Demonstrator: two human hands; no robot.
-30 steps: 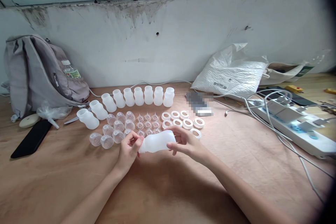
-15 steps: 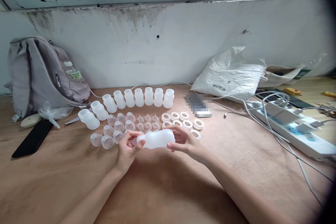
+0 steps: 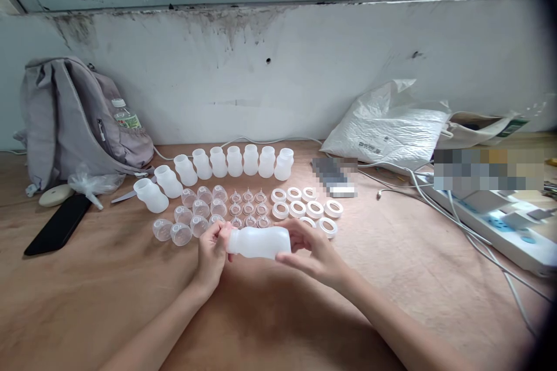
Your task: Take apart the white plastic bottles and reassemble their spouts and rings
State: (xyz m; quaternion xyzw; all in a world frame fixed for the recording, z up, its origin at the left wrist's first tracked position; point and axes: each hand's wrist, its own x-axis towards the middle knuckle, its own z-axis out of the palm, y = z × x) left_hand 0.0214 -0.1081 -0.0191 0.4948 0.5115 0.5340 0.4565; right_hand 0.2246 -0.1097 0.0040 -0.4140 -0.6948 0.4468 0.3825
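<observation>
A frosted white baby bottle (image 3: 260, 242) lies sideways in the air between my hands, its neck end to the left. My left hand (image 3: 211, 261) is closed round the neck end, and its fingers hide whatever sits there. At the base, my right hand (image 3: 315, 252) grips with the thumb in front and the fingers behind. Just beyond are several clear nipples (image 3: 248, 208) in rows, with clear dome caps (image 3: 201, 208) to their left and white collar rings (image 3: 327, 236) to their right. Several open bottles (image 3: 235, 161) stand in a curved row behind.
At the left are a grey backpack (image 3: 65, 116), a black phone-like slab (image 3: 58, 229) and a crumpled plastic bag (image 3: 93, 182). A white mailing bag (image 3: 387, 127) rests against the wall. On the right lies a power strip (image 3: 517, 237) with loose cables.
My left fingers have closed further over the bottle's neck, covering the clear nipple that showed there before. The bottle sits slightly lower in the picture. The camera view has shifted a little.
</observation>
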